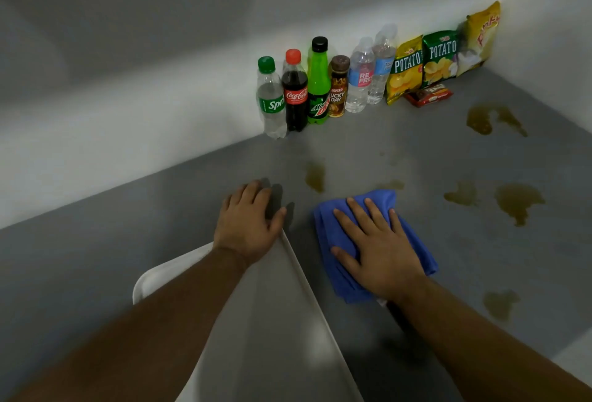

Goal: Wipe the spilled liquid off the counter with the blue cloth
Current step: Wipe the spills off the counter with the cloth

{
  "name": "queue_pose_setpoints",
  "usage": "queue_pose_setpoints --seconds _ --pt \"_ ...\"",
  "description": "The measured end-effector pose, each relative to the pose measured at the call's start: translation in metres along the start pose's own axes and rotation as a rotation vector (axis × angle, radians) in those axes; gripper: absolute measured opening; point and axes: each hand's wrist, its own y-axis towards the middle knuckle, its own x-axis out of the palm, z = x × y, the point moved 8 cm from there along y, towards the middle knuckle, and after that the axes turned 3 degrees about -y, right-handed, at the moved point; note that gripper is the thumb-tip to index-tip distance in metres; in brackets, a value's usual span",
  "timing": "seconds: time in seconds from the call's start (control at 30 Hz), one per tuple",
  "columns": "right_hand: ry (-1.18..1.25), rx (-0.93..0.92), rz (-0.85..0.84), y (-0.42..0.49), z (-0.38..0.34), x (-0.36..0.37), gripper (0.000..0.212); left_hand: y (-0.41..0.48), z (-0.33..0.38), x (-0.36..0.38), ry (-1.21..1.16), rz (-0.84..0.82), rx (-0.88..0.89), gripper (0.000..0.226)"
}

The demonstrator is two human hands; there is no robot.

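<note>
A folded blue cloth [413, 238] lies on the grey counter [96, 257], and my right hand [374, 248] presses flat on top of it with fingers spread. Brown spilled liquid sits in several patches: one [315, 175] just beyond the cloth, a large one [517, 201] to the right, a smaller one [463, 193] beside it, one [480, 118] at the far right and one [499, 304] near the front. My left hand [248, 222] rests palm down on the far corner of a white tray [272, 321].
Along the back wall stand several bottles, among them Sprite [271, 100], Coca-Cola [294, 94] and Mountain Dew [318, 84]. Chip bags [439, 57] and a red packet [429, 95] stand in the far right corner by the wall.
</note>
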Motion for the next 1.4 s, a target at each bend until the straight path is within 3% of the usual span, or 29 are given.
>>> queue_pose_setpoints --seconds 0.2,0.43,0.73,0.9,1.07,1.23,1.4 --pt "0.023 -0.034 -0.014 -0.015 -0.037 0.007 0.073 0.006 -0.007 0.010 0.020 0.017 -0.022 0.063" --pt "0.024 -0.040 0.028 0.065 -0.042 -0.008 0.072 0.006 -0.009 0.013 -0.008 0.047 -0.013 0.063" --pt "0.030 0.196 0.068 0.050 -0.015 -0.005 0.080 0.006 -0.010 0.012 -0.014 0.057 -0.020 0.057" --pt "0.048 0.078 0.024 0.029 -0.054 0.007 0.075 0.006 -0.009 0.010 -0.026 0.087 -0.018 0.055" --pt "0.035 -0.033 0.024 0.084 -0.054 -0.009 0.071 0.006 -0.008 0.009 -0.036 0.076 -0.015 0.054" --pt "0.042 0.074 0.033 0.113 -0.020 -0.019 0.075 0.011 -0.010 0.007 -0.039 0.030 -0.012 0.054" --pt "0.050 0.113 0.067 0.074 -0.019 -0.011 0.072 0.034 -0.024 -0.005 -0.078 0.008 -0.013 0.058"
